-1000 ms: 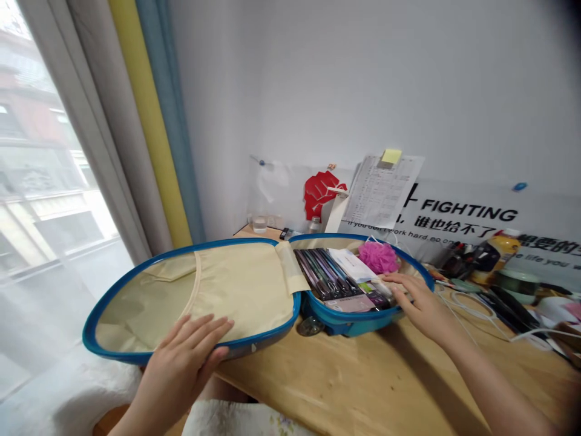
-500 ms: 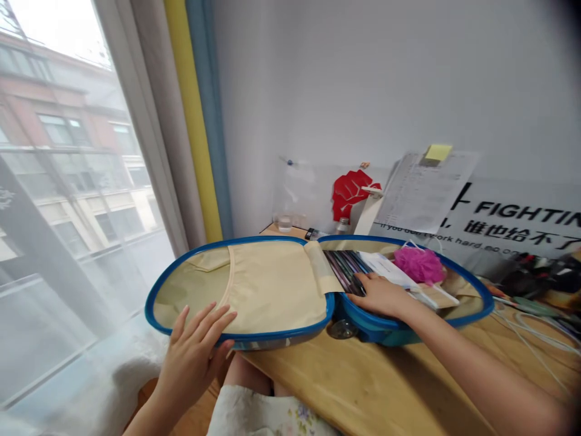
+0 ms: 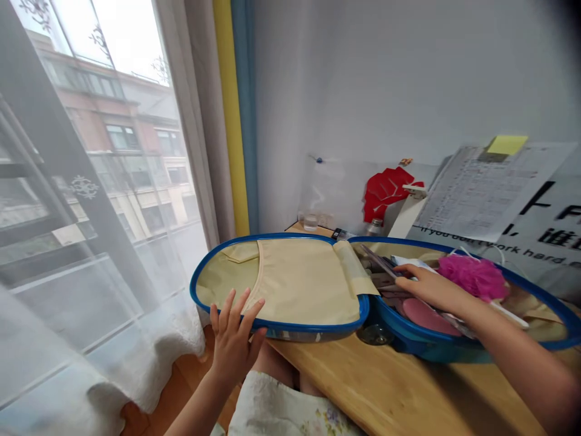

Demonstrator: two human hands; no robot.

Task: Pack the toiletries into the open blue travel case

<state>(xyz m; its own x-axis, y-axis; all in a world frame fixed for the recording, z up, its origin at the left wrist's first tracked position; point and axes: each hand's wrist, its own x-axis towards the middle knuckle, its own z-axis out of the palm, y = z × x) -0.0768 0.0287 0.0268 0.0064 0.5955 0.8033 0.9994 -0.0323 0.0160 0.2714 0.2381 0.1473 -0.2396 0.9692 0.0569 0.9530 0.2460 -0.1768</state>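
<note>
A small blue-rimmed suitcase [image 3: 281, 330] lies unfolded, its beige lining showing in both halves. My left hand [image 3: 233, 336] rests with spread fingers over the near rim of the left half, holding nothing. Reaching into the right half, my right hand [image 3: 433, 287] pinches a slim, dark, flat bundle [image 3: 380, 261] whose exact kind I cannot make out. The bundle is tilted up at its far end. Below my right hand lies a rounded pink thing [image 3: 429, 316]. Beside the wrist sit a bright pink bath puff [image 3: 474, 275] and a white packet [image 3: 411, 261], partly covered.
The suitcase lies on a wooden table [image 3: 363, 387], its left half jutting past the table edge. Behind it are a small clear cup [image 3: 310, 222], a bottle [image 3: 374, 227] and clipped papers [image 3: 481, 191]. A sheer curtain [image 3: 149, 339] hangs at the left.
My right hand has lifted the dark bundle from its flat position, uncovering the pink thing beneath. My left hand stays at the left rim. The view has shifted left.
</note>
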